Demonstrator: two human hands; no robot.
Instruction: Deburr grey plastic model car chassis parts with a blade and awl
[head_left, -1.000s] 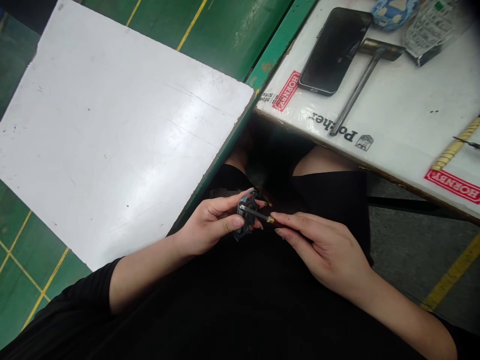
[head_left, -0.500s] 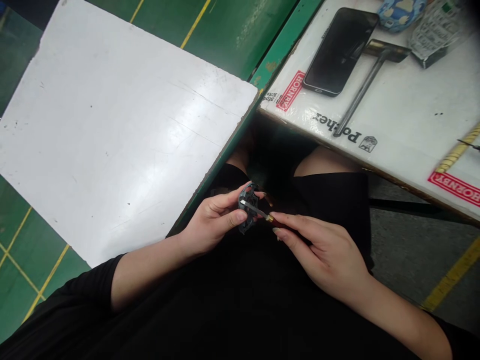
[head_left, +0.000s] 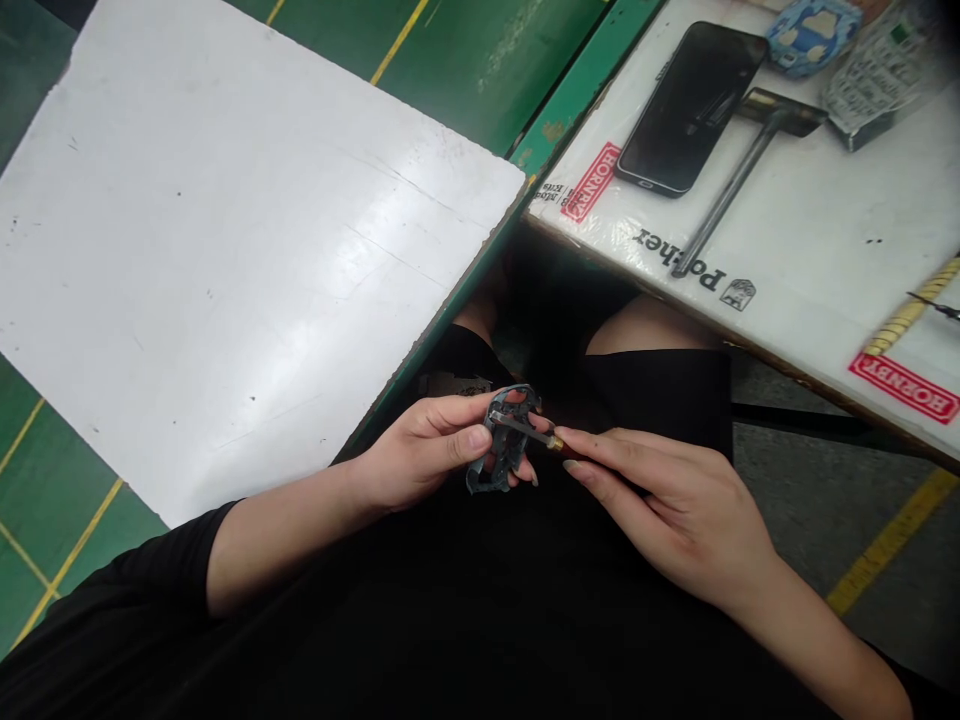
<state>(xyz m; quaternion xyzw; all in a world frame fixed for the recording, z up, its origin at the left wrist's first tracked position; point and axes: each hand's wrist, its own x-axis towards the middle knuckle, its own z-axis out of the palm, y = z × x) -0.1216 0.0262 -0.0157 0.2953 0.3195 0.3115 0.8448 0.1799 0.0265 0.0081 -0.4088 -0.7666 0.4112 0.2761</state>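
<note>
My left hand (head_left: 439, 440) grips a small dark grey part (head_left: 491, 472) with an open, frame-like shape, thumb on the near side and fingers behind it. My right hand (head_left: 664, 495) pinches a slim flat-bladed hand tool (head_left: 529, 431) by its dark red handle, just behind a brass collar. The blade lies across the grey part, its tip close to my left thumb. Whether it is a knife, a scraper or a file I cannot tell. Both hands are above my lap, below the table edges.
A white board (head_left: 247, 230) lies at the left. On the white printed table cover (head_left: 795, 230) at the right are a black phone (head_left: 690, 105), a metal hammer (head_left: 739, 180), a blue patterned item (head_left: 814, 35), a clear plastic bag (head_left: 874, 75) and a yellow banded stick (head_left: 907, 310).
The grey part has moved slightly down and right and turned, showing more of its open frame. The blade has shifted with it, and a bright glint at its tip has faded.
</note>
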